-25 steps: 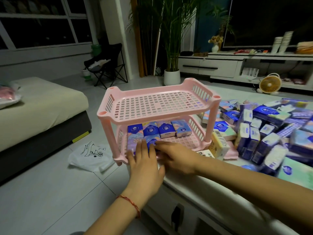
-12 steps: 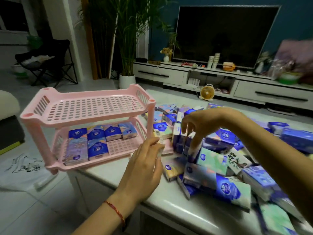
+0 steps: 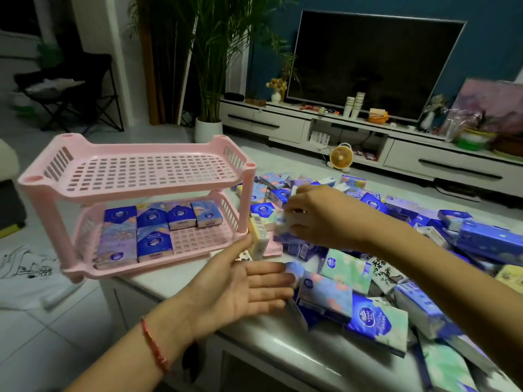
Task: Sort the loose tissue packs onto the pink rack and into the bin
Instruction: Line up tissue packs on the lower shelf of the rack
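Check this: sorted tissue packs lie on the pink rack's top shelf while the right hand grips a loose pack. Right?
No. The head view shows the tissue packs on the pink rack's bottom shelf; the right hand grips a loose pack.

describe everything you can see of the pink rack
The pink rack looks like plastic: two grid shelves with slatted sides, joined by round corner posts with open sockets on top. It stands upright at the left end of the white table. The top shelf holds nothing; tissue packs lie flat on the lower shelf, along the back and front left.
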### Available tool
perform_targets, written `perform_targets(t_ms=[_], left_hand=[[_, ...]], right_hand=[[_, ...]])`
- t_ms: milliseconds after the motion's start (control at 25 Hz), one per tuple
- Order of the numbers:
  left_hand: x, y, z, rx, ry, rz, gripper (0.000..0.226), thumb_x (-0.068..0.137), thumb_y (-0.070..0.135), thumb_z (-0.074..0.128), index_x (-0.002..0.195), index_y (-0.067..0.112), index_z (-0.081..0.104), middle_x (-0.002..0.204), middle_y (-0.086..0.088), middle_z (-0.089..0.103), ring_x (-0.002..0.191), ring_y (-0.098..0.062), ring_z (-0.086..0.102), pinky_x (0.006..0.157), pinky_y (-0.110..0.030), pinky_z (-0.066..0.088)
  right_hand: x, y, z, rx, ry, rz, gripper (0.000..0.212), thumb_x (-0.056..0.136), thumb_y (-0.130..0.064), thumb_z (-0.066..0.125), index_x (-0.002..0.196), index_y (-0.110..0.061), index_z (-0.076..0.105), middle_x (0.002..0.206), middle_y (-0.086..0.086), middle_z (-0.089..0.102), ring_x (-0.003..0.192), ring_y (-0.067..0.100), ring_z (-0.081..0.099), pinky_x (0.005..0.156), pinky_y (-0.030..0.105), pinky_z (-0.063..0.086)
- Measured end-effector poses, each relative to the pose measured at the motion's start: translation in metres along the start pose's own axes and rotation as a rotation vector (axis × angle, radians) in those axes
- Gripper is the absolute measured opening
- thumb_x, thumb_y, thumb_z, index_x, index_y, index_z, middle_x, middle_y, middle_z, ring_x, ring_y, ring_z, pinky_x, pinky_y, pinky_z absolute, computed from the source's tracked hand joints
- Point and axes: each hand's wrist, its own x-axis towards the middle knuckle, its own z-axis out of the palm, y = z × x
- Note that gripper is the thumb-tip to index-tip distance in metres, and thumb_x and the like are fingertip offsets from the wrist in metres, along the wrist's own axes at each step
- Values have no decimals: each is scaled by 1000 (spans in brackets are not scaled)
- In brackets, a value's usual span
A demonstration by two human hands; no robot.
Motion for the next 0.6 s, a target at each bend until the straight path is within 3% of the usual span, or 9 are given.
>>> perform_targets(t_ms=[80, 160, 240, 320, 480, 600], left_hand=[[-7, 4, -1, -115, -80, -13, 57, 79, 47, 47, 107, 0, 65, 107, -23, 67, 86, -32, 69, 73, -40, 57], [-9, 6, -2, -150, -58, 64, 36, 81, 30, 48, 96, 7, 71, 94, -20, 71, 77, -29, 70, 68, -40, 57], [-7, 2, -9, -93, 37, 50, 27, 89, 17, 43, 98, 5, 66, 85, -21, 71, 66, -29, 70, 59, -39, 58], [-7, 0, -16, 30, 145, 26, 26, 96, 19, 38, 104, 3, 57, 81, -22, 71, 61, -29, 70, 53, -34, 58], [-12, 2, -28, 392, 386, 171, 32, 98, 34, 38, 87, 11, 58, 57, -6, 61, 36, -9, 50, 35, -16, 40], [-15, 11, -35, 744, 610, 327, 34, 97, 32, 41, 69, 17, 54, 58, 0, 54, 46, -10, 46, 42, -20, 35]], right_hand=[[-4, -29, 4, 26, 123, -175, 16, 87, -25, 58, 92, -10, 62, 91, 8, 55, 85, 24, 53, 62, 29, 37], [-11, -47, 9, 97, 20, -252, 25, 88, -29, 59, 105, -11, 63, 98, 7, 55, 87, 22, 53, 65, 26, 34], [-18, -46, 7, 262, -112, -189, 34, 87, -36, 61, 114, -14, 59, 105, 2, 54, 90, 14, 51, 71, 20, 38], [-28, -31, 2, 316, -268, 2, 52, 82, -42, 66, 124, -17, 47, 114, 0, 53, 92, 10, 49, 71, 13, 38], [-44, -19, 13, 55, -665, 264, 105, 72, -49, 73, 145, -21, 3, 152, 5, 20, 126, 24, 43, 98, 33, 40], [-42, -27, 32, -24, -680, 248, 96, 78, -38, 70, 144, -16, 4, 145, 12, 30, 122, 30, 48, 96, 40, 45]])
